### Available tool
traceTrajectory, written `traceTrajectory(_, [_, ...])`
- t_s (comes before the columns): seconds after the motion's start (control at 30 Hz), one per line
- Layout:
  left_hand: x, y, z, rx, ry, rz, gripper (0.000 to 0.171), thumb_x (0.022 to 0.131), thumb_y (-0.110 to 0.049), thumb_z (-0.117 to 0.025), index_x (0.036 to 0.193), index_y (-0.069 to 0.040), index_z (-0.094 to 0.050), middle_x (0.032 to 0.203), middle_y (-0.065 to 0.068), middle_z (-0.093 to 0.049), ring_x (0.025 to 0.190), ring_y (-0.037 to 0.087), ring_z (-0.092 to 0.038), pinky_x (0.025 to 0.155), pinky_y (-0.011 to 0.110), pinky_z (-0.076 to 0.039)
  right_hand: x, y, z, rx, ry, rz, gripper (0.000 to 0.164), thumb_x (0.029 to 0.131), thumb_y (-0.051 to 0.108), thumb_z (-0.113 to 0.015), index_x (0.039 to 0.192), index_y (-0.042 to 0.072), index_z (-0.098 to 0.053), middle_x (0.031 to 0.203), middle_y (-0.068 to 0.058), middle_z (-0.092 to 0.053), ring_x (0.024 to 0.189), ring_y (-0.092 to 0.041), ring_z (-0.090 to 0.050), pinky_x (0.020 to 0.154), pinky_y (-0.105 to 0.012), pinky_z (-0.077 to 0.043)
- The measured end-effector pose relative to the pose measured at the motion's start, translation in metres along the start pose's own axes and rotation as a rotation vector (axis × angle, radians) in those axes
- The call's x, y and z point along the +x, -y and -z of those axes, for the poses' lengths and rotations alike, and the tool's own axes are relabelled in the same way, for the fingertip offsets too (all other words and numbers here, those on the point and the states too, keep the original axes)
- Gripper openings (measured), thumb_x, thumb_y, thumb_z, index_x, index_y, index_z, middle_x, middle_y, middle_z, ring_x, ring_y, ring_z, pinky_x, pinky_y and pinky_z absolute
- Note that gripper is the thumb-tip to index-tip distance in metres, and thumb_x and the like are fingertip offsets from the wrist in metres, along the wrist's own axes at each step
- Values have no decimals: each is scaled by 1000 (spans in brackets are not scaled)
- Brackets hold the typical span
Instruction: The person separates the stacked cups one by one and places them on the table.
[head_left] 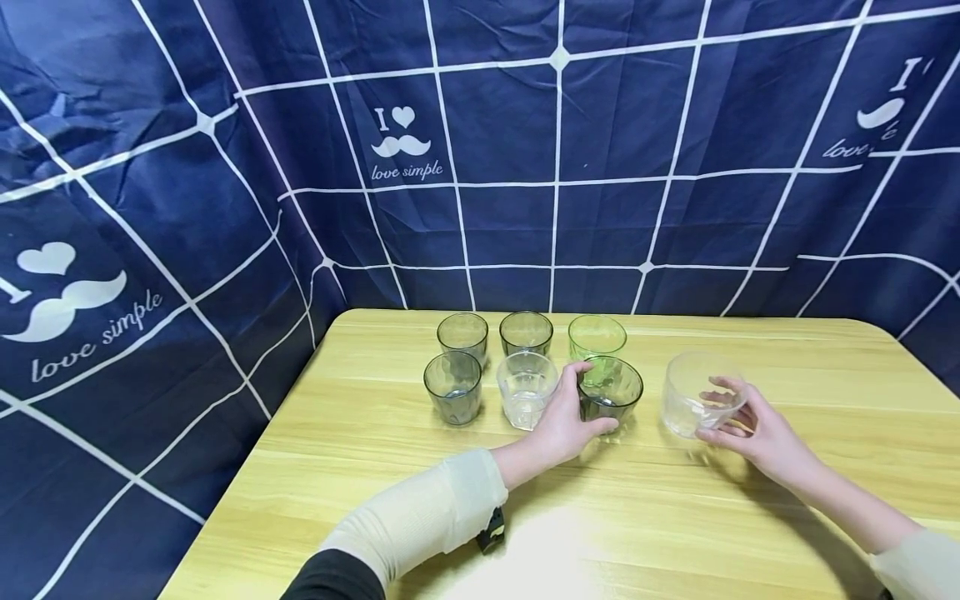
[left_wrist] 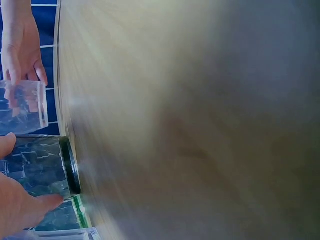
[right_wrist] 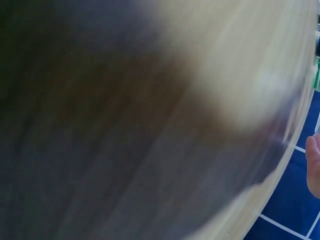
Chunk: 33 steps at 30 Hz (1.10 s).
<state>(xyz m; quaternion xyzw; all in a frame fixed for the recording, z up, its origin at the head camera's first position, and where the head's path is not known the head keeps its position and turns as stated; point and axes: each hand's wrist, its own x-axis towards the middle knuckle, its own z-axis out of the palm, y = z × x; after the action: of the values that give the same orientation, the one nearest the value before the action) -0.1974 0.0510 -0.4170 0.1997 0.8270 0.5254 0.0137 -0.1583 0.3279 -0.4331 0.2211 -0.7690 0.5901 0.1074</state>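
Observation:
My left hand (head_left: 561, 427) grips a dark grey glass (head_left: 617, 385), thumb on its near side and fingers at its left. At the right, my right hand (head_left: 763, 435) holds a clear glass (head_left: 684, 396) by its right side; whether its base touches the table I cannot tell. The left wrist view shows the dark glass (left_wrist: 40, 162) between left thumb and fingers, beside the clear glass (left_wrist: 25, 107). Only part of a hand (right_wrist: 314, 172) enters the right wrist view, at its edge. Left of the gripped glass stand another clear glass (head_left: 523, 385) and a grey glass (head_left: 453, 392).
Behind the front row stand two more grey glasses, one at left (head_left: 462, 331) and one in the middle (head_left: 527, 329), and a green glass (head_left: 597, 333). A wooden table (head_left: 360, 458) carries them all. Dark blue cloth (head_left: 495, 225) with white lines hangs behind and at the left.

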Motion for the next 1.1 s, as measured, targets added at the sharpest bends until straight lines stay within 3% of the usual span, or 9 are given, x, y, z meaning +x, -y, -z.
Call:
traceTrajectory(0.27, [0, 1, -2, -5, 0, 13, 76, 79, -14, -82, 139, -18, -35, 139, 11, -47, 129, 20, -44, 107, 29, -34, 0, -11, -1, -48, 36, -18, 74, 75, -24, -65, 133, 15, -42, 116, 19, -59, 101, 5, -58, 83, -9, -46])
traceTrajectory(0.47, [0, 2, -2, -3, 1, 14, 76, 79, -15, -82, 139, -18, -35, 140, 11, -47, 130, 18, -43, 108, 29, -34, -2, -13, -2, -119, 33, -57, 65, 78, -19, -67, 133, -7, -35, 114, 22, -58, 101, 9, -55, 85, -7, -43])
traceTrajectory(0.53, [0, 1, -2, -5, 2, 12, 77, 79, -14, -82, 139, -17, -35, 140, 11, -47, 130, 19, -43, 108, 29, -33, -2, -13, -2, -128, 36, -74, 65, 79, -17, -68, 132, -10, -32, 114, 22, -57, 101, 9, -55, 85, -6, -42])
traceTrajectory(0.8, [0, 2, 0, -7, 4, -3, 76, 79, -14, -82, 139, -16, -34, 139, 12, -47, 129, 23, -45, 108, 30, -33, -1, -14, -2, -93, 44, -88, 66, 79, -17, -68, 133, 3, -36, 115, 21, -57, 104, 9, -54, 86, -6, -40])
traceTrajectory(1.1, [1, 3, 0, 2, -1, 26, 76, 79, -14, -82, 139, -17, -35, 141, 10, -46, 130, 17, -42, 108, 30, -33, 2, -18, -3, -67, 38, -73, 67, 77, -20, -67, 133, 1, -36, 116, 21, -57, 104, 9, -54, 86, -6, -41])
